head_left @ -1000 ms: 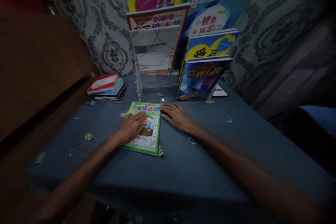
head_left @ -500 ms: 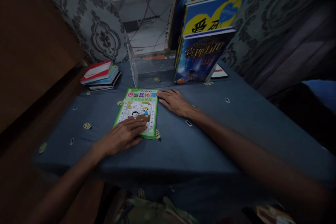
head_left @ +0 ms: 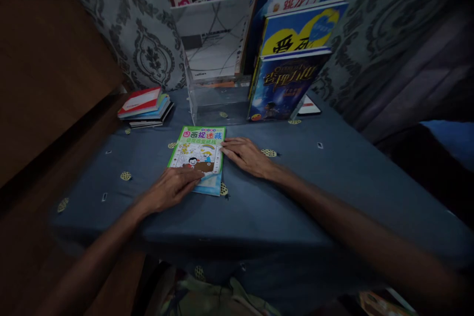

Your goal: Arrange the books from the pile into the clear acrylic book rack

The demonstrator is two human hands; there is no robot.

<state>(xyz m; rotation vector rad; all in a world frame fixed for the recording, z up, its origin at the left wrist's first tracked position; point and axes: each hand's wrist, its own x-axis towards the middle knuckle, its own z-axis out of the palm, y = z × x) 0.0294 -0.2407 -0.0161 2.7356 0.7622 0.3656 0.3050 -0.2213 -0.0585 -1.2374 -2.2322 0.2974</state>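
A thin picture book with a green-bordered cartoon cover lies on the cloth-covered table. Its cover is bent up at the lower edge, and a light blue page shows beneath. My left hand is at the lower left of the book, fingers over the cover's bottom edge and thumb below them, seeming to pinch it. At the right edge, the fingertips of my right hand touch the book, with the fingers stretched out and the palm down.
Behind the book stands a clear acrylic rack holding several upright books, including a dark blue one. A small stack of books sits at the left. A phone-like flat object lies right of the rack. The table's front edge is near me.
The cover's lower edge has risen and the light blue page beneath has come into view. My left hand has shifted slightly left; my right hand has slid down the book's right edge.
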